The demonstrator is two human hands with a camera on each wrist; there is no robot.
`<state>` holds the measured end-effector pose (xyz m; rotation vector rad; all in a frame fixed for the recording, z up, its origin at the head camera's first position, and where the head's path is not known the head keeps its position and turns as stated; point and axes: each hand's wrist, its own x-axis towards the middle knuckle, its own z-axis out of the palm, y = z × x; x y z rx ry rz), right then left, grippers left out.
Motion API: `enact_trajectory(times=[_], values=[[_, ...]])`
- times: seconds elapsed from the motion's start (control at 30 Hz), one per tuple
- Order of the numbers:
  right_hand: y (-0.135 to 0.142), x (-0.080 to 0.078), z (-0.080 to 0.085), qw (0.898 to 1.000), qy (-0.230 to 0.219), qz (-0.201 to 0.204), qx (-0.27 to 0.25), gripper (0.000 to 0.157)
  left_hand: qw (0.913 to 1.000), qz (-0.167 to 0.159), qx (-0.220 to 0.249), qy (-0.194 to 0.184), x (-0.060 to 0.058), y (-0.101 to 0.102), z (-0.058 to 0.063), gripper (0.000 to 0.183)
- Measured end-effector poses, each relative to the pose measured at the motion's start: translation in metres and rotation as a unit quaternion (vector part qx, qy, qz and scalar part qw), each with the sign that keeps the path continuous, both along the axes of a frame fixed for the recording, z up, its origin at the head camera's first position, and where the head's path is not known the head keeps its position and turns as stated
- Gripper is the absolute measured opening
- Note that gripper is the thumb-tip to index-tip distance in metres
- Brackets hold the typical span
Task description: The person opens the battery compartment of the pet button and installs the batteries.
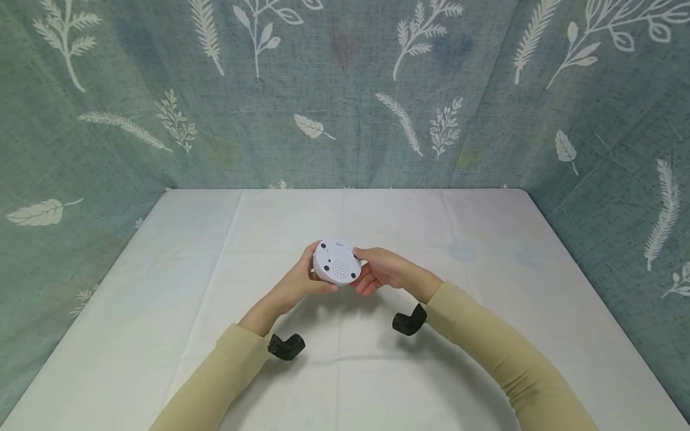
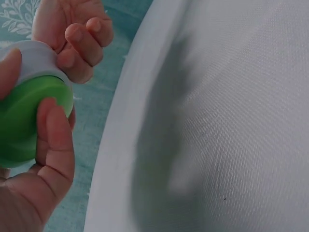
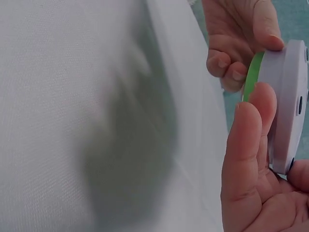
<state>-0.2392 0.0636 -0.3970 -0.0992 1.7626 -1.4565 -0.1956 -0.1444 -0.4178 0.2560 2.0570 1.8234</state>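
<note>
Both hands hold a round white device (image 1: pixel 337 261) above the table, its flat underside turned up. Dark round feet and a cluster of small speaker holes show on that side. The left wrist view reveals a smooth green domed part (image 2: pixel 24 116) on the opposite face. My left hand (image 1: pixel 299 278) grips the device at its left rim, thumb at the near edge and fingers curled around. At the right rim, my right hand (image 1: pixel 387 268) pinches the edge between the thumb on the underside and fingers toward the green side.
A white cloth covers the table (image 1: pixel 431 233). Behind and beside it hangs a green-blue curtain (image 1: pixel 345 108) with white leaf prints. Black mounts (image 1: pixel 287 347) stick out from both wrists, below tan sleeves (image 1: pixel 496 353).
</note>
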Motion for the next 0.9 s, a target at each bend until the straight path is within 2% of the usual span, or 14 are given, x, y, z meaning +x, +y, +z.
enact_trajectory(times=[0.23, 0.47, 0.57, 0.67, 0.77, 0.83, 0.9], values=[[-0.002, 0.003, 0.004, 1.0, 0.0, 0.006, -0.001, 0.044, 0.9994, -0.005, 0.022, 0.026, 0.0, -0.001, -0.001, 0.097], [-0.003, 0.002, 0.004, 1.0, 0.009, 0.014, 0.019, 0.043, 0.9986, 0.016, 0.018, 0.046, 0.001, -0.001, 0.002, 0.089], [-0.001, 0.0, 0.001, 0.997, 0.042, 0.015, 0.055, 0.045, 0.9981, 0.019, -0.012, 0.058, -0.001, -0.003, 0.007, 0.087], [0.004, -0.004, -0.004, 0.99, 0.103, 0.001, 0.095, 0.046, 0.9959, 0.018, -0.059, 0.066, -0.001, -0.005, 0.013, 0.087], [0.012, -0.006, -0.008, 0.975, 0.179, -0.016, 0.13, 0.044, 0.9856, 0.011, -0.145, 0.087, -0.003, -0.007, 0.021, 0.089], [0.016, -0.007, -0.009, 0.962, 0.226, -0.022, 0.149, 0.044, 0.9691, -0.002, -0.218, 0.115, -0.003, -0.008, 0.026, 0.09], [0.02, -0.008, -0.008, 0.943, 0.278, -0.016, 0.18, 0.043, 0.9466, -0.018, -0.289, 0.142, -0.004, -0.009, 0.031, 0.09]])
